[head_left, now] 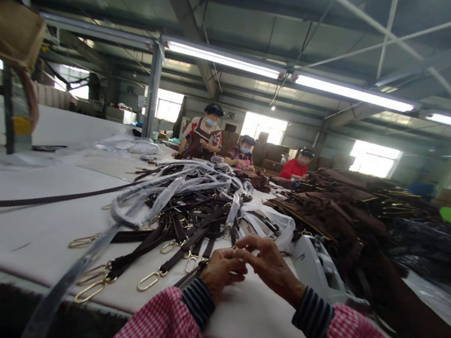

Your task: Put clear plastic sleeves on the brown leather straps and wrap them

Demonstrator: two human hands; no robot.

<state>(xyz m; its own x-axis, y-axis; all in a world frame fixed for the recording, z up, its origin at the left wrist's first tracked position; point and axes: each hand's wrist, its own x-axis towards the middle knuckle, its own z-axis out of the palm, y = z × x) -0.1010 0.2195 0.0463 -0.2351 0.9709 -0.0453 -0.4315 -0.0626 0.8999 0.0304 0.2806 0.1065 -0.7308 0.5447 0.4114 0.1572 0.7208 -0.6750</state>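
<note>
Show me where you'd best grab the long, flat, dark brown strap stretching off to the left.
I'd pinch the long, flat, dark brown strap across its narrow width, left of the tangled pile of straps, probably coming from the near side with the left hand. Nothing appears to cover it there, whereas its far end disappears into the pile.

Straps (198, 235) block ahead; bare tabletop (30, 230) lies left.
</note>
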